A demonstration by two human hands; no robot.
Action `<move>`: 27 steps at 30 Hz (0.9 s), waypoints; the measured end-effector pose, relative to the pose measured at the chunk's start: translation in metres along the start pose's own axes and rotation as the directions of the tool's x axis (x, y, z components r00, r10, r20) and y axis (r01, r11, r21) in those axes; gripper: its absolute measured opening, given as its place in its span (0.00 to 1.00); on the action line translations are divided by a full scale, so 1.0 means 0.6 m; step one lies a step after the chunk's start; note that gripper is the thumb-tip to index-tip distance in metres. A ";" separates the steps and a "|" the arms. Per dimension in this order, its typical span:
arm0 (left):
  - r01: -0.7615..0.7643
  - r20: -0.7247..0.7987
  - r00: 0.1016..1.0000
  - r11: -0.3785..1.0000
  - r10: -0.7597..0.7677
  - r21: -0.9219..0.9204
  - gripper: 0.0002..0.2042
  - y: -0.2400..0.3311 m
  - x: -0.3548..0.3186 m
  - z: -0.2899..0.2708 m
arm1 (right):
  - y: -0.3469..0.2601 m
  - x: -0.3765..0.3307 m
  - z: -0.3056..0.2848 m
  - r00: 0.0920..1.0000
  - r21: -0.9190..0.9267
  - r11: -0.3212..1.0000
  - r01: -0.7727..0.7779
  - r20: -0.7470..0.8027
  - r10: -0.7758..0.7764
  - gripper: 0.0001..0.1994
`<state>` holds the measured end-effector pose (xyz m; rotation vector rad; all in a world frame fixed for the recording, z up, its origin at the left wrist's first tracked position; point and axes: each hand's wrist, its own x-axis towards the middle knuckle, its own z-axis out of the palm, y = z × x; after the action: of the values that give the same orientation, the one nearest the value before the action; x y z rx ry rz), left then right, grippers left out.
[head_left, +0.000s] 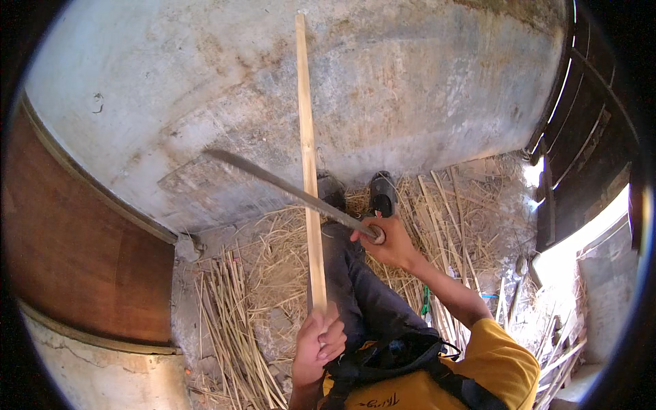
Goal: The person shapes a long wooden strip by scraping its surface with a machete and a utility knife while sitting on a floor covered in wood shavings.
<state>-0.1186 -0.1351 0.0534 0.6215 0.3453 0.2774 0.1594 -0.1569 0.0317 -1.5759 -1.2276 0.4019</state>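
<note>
A: Start at the far left. What's there?

B: A brown panel (89, 232) set in the wall, and right of it, on the straw-littered floor, a heap of thin strips (236, 331) lying roughly lengthwise.

A: And the first hand?

B: The left hand (319, 339), low and near the waist. Its fingers are curled closed around the lower end of a long pale strip (305, 109).

A: How is that arm placed?

B: Only a short stretch of forearm shows, coming up from the lower edge. The strip rises from the fist almost straight up the view, its far end seen against the stained, pale wall (424, 89).

A: Something crosses it.

B: A long knife (266, 175), its dark blade slanting from upper left down to the right, passing in front of the strip. Whether the two touch, I can't tell.

A: Who has the knife?

B: The right hand (391, 242), clenched about the grip, which it mostly hides. That forearm reaches forward and inward from the yellow sleeve (502, 355), over the floor.

A: Further right?

B: A dark shoe (383, 193) just beyond that fist, more scattered strips (444, 225), then dark boards (581, 137) at the edge.
</note>
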 end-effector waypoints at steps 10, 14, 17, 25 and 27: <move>-0.090 -0.094 0.990 0.988 0.102 0.126 0.22 -0.012 0.014 0.048 | 0.015 -0.037 0.017 0.979 -0.150 0.967 0.205 0.016 -0.204 0.13; -0.053 -0.237 0.965 0.969 0.111 0.241 0.24 -0.005 0.010 0.057 | 0.009 -0.038 0.009 0.961 -0.267 0.923 0.276 0.049 -0.273 0.17; -0.063 -0.236 0.967 0.988 0.095 0.139 0.18 0.001 0.004 0.054 | -0.002 -0.039 0.000 0.947 -0.314 0.893 0.322 0.114 -0.302 0.19; 0.024 -0.264 0.960 0.916 0.091 0.400 0.13 0.008 0.010 0.052 | 0.006 -0.023 0.009 0.965 -0.358 0.896 0.263 0.101 -0.243 0.18; 0.031 -0.334 0.937 0.927 0.104 0.374 0.12 0.009 0.011 0.055 | 0.000 -0.025 0.009 0.963 -0.364 0.892 0.268 0.092 -0.252 0.17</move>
<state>-0.1004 -0.1456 0.0805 0.9598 0.7416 0.3633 0.1491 -0.1670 0.0248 -1.6929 -1.5965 0.0250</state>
